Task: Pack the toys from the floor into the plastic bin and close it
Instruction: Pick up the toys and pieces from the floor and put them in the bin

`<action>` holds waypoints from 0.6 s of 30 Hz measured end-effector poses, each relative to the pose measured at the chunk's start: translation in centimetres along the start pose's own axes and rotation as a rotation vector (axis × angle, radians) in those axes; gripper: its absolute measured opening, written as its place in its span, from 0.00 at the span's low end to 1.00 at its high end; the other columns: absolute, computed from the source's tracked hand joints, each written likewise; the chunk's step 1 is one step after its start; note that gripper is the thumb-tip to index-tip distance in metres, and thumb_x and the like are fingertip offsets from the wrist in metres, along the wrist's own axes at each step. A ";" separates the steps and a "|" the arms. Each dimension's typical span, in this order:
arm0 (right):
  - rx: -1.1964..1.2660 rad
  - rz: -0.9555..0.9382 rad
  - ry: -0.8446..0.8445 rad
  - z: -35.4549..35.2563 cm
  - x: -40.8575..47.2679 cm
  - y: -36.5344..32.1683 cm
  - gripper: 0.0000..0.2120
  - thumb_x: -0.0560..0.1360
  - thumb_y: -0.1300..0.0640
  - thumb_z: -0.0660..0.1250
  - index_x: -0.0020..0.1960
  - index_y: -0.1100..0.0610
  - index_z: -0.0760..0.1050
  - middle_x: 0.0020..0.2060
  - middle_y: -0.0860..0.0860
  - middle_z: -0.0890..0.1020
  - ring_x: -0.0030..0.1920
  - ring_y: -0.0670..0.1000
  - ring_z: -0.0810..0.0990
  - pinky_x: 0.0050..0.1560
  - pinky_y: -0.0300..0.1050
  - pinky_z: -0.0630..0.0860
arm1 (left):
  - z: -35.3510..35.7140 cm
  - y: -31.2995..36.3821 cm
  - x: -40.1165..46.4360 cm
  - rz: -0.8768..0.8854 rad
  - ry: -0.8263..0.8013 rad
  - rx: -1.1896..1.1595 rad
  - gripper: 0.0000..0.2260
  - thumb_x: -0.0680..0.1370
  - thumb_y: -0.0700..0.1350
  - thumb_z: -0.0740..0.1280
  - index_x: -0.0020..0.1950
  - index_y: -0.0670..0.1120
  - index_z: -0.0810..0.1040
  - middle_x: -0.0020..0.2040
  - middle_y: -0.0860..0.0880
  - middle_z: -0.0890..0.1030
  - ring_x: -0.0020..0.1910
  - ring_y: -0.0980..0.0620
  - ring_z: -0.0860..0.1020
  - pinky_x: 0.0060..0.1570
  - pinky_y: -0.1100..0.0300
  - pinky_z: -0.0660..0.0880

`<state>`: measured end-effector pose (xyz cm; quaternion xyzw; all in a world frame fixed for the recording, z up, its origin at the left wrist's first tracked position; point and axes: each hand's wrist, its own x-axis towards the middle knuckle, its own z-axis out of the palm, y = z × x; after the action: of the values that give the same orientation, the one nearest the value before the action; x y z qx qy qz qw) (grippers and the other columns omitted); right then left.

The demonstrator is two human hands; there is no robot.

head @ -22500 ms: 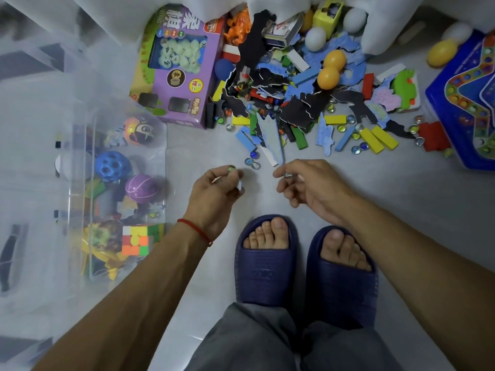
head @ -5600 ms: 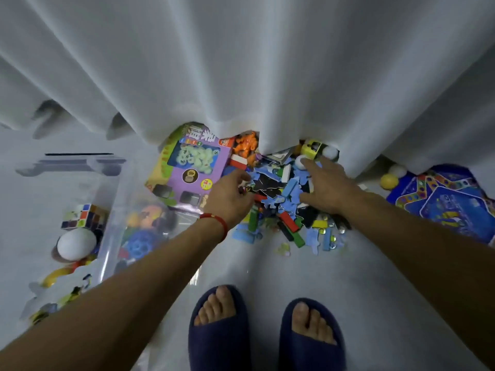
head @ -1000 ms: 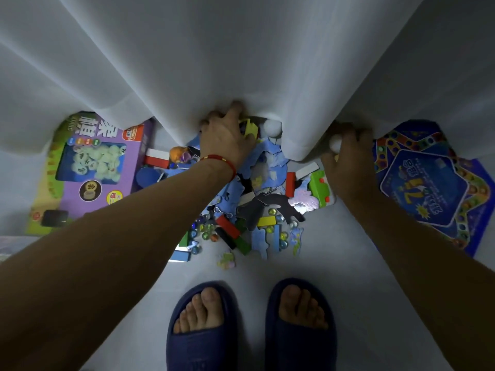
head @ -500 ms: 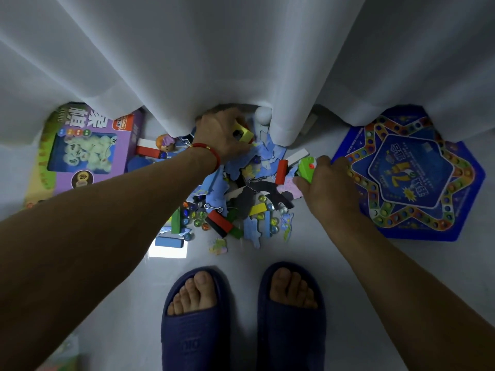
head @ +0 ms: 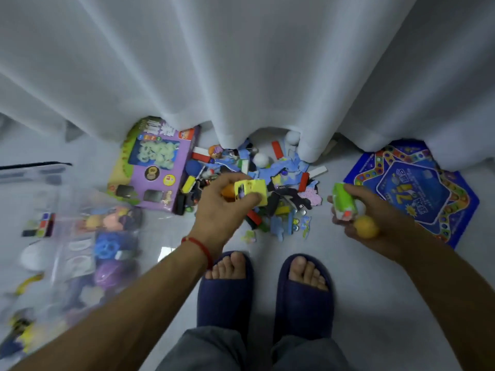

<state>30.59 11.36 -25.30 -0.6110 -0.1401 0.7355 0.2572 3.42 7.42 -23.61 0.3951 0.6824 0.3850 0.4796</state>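
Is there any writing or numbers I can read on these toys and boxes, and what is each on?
Purple box: large white Chinese characters along its top edge, cut off by the curtain and blurred; not readable.
Purple box: small round stickers, too small to read.
Blue board: yellow characters in the centre, too blurred to read.
Nothing else bears legible text.

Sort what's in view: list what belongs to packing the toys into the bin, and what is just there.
Belongs to the job:
- left hand gripping yellow toy car
- right hand holding green toy and yellow ball
- toy pile
- purple game box
- blue board game
- plastic bin

Just there:
- white curtain
- blue slippers
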 end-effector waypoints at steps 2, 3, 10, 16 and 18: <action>0.082 0.075 -0.137 1.2 -3.5 -0.3 0.24 0.74 0.49 0.67 0.64 0.63 0.75 0.44 0.60 0.81 0.42 0.53 0.81 0.23 0.36 0.70 | -4.1 1.1 -4.8 -0.015 0.013 -0.102 0.12 0.70 0.39 0.76 0.51 0.48 0.82 0.42 0.46 0.84 0.40 0.49 0.81 0.44 0.56 0.80; 0.048 0.091 -0.191 2.4 -5.3 -0.5 0.25 0.73 0.50 0.67 0.65 0.63 0.75 0.48 0.61 0.83 0.45 0.56 0.83 0.23 0.36 0.69 | -6.3 1.7 -6.7 -0.025 0.049 -0.165 0.13 0.69 0.39 0.76 0.52 0.47 0.83 0.46 0.44 0.84 0.43 0.47 0.82 0.47 0.55 0.80; -0.495 0.125 -0.531 20.8 -15.0 -2.3 0.23 0.73 0.52 0.70 0.64 0.62 0.74 0.54 0.69 0.81 0.44 0.59 0.81 0.26 0.40 0.78 | -23.1 2.2 -17.1 -0.113 0.445 -0.396 0.11 0.75 0.33 0.69 0.56 0.40 0.79 0.45 0.39 0.82 0.40 0.43 0.81 0.45 0.51 0.79; -0.864 0.085 -0.620 35.7 -19.7 1.4 0.18 0.79 0.51 0.68 0.63 0.62 0.72 0.47 0.63 0.84 0.41 0.57 0.84 0.27 0.41 0.79 | -29.6 -0.9 -22.3 -0.244 0.543 -0.602 0.14 0.77 0.37 0.69 0.63 0.40 0.77 0.54 0.37 0.83 0.49 0.42 0.84 0.52 0.49 0.80; -0.833 0.085 -0.603 38.8 -19.8 3.7 0.21 0.78 0.52 0.70 0.66 0.60 0.70 0.54 0.64 0.81 0.44 0.58 0.83 0.38 0.49 0.84 | -30.3 -1.1 -23.3 -0.265 0.559 -0.661 0.15 0.78 0.39 0.68 0.64 0.43 0.76 0.57 0.41 0.81 0.54 0.40 0.82 0.49 0.53 0.80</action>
<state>-5.47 1.60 -2.56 -0.4275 -0.4640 0.7706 -0.0899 -20.54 -18.65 -9.05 0.0108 0.6706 0.6096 0.4225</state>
